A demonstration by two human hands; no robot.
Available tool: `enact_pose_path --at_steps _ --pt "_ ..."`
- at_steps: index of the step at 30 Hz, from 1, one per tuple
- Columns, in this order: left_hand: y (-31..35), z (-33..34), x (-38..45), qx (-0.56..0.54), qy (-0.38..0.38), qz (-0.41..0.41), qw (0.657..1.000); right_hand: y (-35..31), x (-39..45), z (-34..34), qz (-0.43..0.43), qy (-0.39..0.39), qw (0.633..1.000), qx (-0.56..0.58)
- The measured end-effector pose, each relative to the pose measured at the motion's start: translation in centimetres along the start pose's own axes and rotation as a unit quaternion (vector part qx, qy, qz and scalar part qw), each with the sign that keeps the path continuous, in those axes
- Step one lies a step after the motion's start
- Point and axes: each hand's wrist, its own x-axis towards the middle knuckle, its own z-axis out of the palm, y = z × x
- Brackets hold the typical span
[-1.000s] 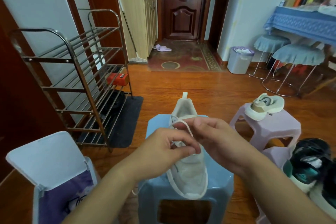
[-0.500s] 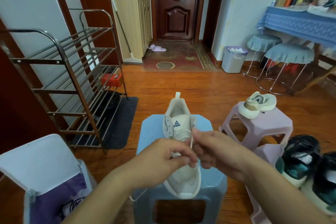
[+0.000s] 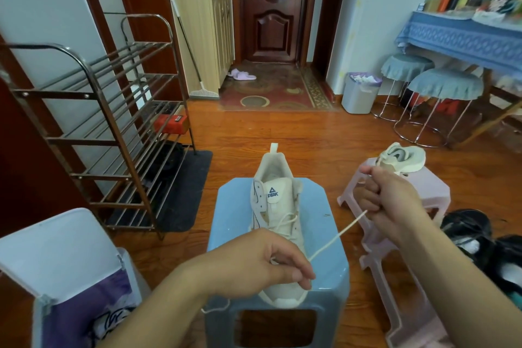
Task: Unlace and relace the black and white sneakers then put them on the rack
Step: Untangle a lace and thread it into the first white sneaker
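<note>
On sneaker (image 3: 278, 223) tongue: PEAK (blue).

Right hand (image 3: 391, 195) has pulled the lace (image 3: 337, 234) out sideways, taut.

A dark wooden door (image 3: 272, 5) closes the far end of the room. Before it lies a patterned rug (image 3: 271, 90) with lilac slippers (image 3: 242, 75) at its left edge; a grey waste bin (image 3: 360, 93) and two blue-covered stools (image 3: 423, 85) stand to the door's right.
</note>
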Motion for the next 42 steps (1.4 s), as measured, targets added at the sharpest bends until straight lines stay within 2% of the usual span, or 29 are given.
enact_pose_path --at_steps 1,3,5,7,8,10,11,13,15,23,26,29,31,33,36,39,42 --pt "0.1 0.0 0.1 -0.013 0.012 0.004 1.000 0.3 -0.1 0.4 -0.040 0.006 0.993 -0.113" --pt "0.0 -0.4 0.4 -0.022 0.108 0.008 0.994 0.8 -0.9 1.6 -0.145 -0.014 0.935 -0.324" --pt "-0.6 -1.4 1.2 -0.006 0.275 0.002 0.962 1.3 -2.2 3.0 -0.230 -0.079 0.870 -0.428" --pt "-1.4 -2.4 2.0 0.017 0.376 -0.015 0.926 2.4 -3.6 4.4 -0.266 -0.147 0.814 -0.495" --pt "-1.6 -2.7 2.4 0.038 0.389 -0.022 0.920 2.9 -4.2 5.1 -0.289 -0.160 0.772 -0.542" --pt "-1.9 -2.8 3.0 0.107 0.368 -0.041 0.923 4.0 -5.0 6.2 -0.346 -0.145 0.689 -0.620" --pt "-2.0 -2.7 3.2 0.150 0.353 -0.054 0.922 4.5 -5.1 6.5 -0.358 -0.132 0.671 -0.636" --pt "-2.1 -2.8 3.6 0.240 0.335 -0.080 0.908 5.1 -4.8 6.7 -0.360 -0.122 0.662 -0.646" --pt "-2.0 -2.9 3.7 0.308 0.329 -0.096 0.888 5.5 -4.3 6.6 -0.375 -0.119 0.637 -0.663" --pt "-1.6 -1.9 4.0 0.305 0.331 -0.098 0.887 6.9 -3.6 6.7 -0.424 -0.072 0.568 -0.702" --pt "-2.0 -1.6 4.6 0.247 0.350 -0.114 0.896 7.4 -3.8 7.2 -0.431 -0.072 0.581 -0.686" --pt "-2.2 -1.7 4.8 0.120 0.376 -0.122 0.911 7.7 -3.8 7.4 -0.417 -0.074 0.629 -0.652" --pt "-2.3 -1.7 4.6 0.097 0.383 -0.111 0.912 8.0 -3.8 7.3 -0.404 -0.066 0.681 -0.607" --pt "-2.2 -1.6 4.4 0.209 0.381 -0.114 0.893 8.2 -3.7 7.3 -0.379 -0.056 0.740 -0.553" --pt "-1.6 -0.7 4.6 0.376 0.369 -0.132 0.840 8.7 -4.0 7.5 -0.347 -0.039 0.781 -0.518" --pt "-1.4 -0.3 5.1 0.371 0.361 -0.135 0.845 9.0 -4.1 7.4 -0.349 -0.026 0.782 -0.516" --pt "-1.9 -0.3 5.2 0.309 0.386 -0.126 0.860 9.3 -4.1 7.4 -0.401 -0.026 0.728 -0.555"
